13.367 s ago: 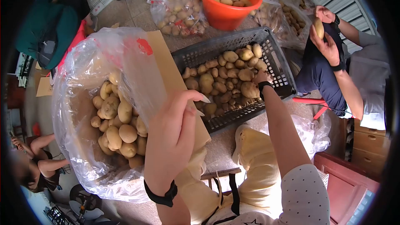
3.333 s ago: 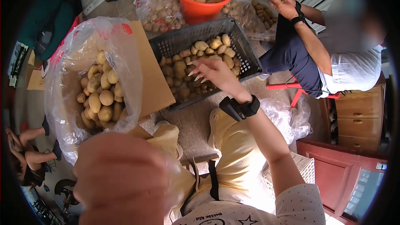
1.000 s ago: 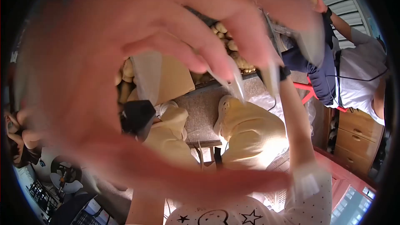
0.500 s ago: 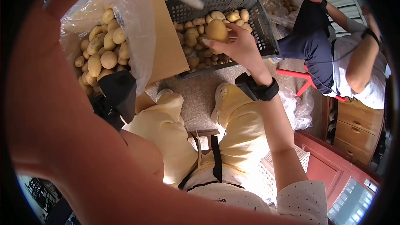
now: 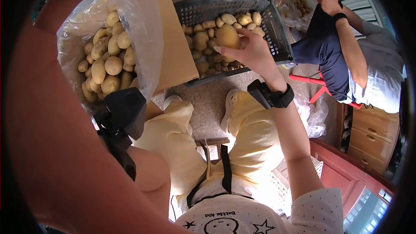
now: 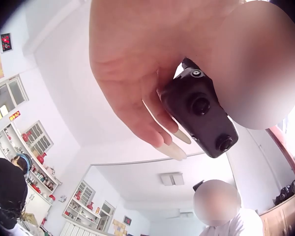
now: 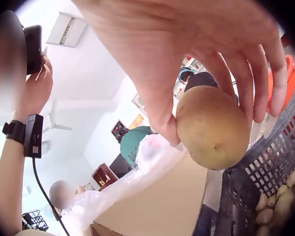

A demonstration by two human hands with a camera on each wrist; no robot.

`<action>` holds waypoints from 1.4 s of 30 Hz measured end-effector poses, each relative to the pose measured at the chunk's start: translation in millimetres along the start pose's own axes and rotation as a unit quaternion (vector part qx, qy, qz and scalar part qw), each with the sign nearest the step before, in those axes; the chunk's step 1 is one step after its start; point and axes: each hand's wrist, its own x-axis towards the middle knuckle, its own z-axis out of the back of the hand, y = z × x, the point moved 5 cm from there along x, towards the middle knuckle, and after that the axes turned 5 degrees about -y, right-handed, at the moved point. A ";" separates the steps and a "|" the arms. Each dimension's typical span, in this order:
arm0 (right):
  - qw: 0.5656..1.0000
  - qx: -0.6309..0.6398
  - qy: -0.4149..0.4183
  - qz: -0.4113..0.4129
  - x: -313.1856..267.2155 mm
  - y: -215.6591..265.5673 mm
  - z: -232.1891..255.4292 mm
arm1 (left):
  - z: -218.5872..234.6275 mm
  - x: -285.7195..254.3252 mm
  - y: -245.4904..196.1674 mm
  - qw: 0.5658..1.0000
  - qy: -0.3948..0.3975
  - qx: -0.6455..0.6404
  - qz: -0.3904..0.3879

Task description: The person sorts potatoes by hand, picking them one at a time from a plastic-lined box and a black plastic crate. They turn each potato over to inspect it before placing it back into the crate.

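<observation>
Potato (image 5: pixel 228 37), one, large: held by the right hand (image 5: pixel 255 50), lifted over the black crate (image 5: pixel 284 54). Gripped across its sides, probably because a rounded thing sits steadiest so; much of its skin is left exposed.

Right-hand fingers: pinching that potato, thumb on one side, the others opposite, with gaps between them. Forearm extended from the lap, hand above the crate's contents.

Smaller potatoes (image 5: pixel 201 41), many: heaped loose in the crate, its tall walls presumably there to contain them.

Cardboard box (image 5: pixel 180 58): left of the crate, within easy reach; clear plastic bag (image 5: pixel 149 39) draped over its edge, likely as a liner. Further potatoes inside.

Left hand (image 6: pixel 142 54): raised beside the head, close to a black camera (image 6: pixel 214 125), presumably to tend it. Two fingers visible, bent, nails downward; whether they grip it, cannot tell.
</observation>
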 end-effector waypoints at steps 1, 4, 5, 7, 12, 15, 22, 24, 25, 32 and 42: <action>0.998 0.058 0.012 -0.018 2.5 -3.7 -1.0 | 4.9 -1.1 3.8 1.000 -0.008 0.004 0.013; 0.991 0.115 0.057 -0.044 3.9 -5.7 0.9 | 23.2 -7.5 13.7 0.998 -0.037 0.006 0.055; 0.991 0.115 0.055 -0.046 4.0 -8.6 1.2 | 27.0 -9.7 14.3 0.997 -0.042 0.005 0.065; 0.993 0.093 0.041 -0.061 7.1 -13.6 4.2 | 33.0 -13.4 17.3 0.995 -0.053 0.006 0.086; 0.994 0.089 0.038 -0.043 10.8 -16.6 6.9 | 34.6 -16.9 22.0 0.992 -0.064 0.001 0.104; 0.994 0.083 0.046 -0.056 10.8 -17.1 10.7 | 33.5 -16.5 21.5 0.992 -0.059 -0.008 0.110; 0.993 0.035 0.077 -0.086 7.9 -16.3 11.5 | 32.4 -15.1 20.3 0.991 -0.054 -0.020 0.123; 0.997 0.039 0.037 -0.057 10.8 -16.2 13.3 | 30.2 -15.1 20.7 0.990 -0.058 -0.021 0.128; 0.996 0.044 0.042 -0.062 10.5 -15.4 13.9 | 30.3 -15.3 20.3 0.990 -0.058 -0.023 0.129; 0.990 0.082 0.065 -0.093 11.0 -15.9 16.6 | 32.4 -12.3 24.5 0.989 -0.046 -0.018 0.141; 0.990 0.073 0.072 -0.095 10.4 -7.1 16.2 | 4.3 -5.5 -39.7 0.970 0.191 -0.146 -0.022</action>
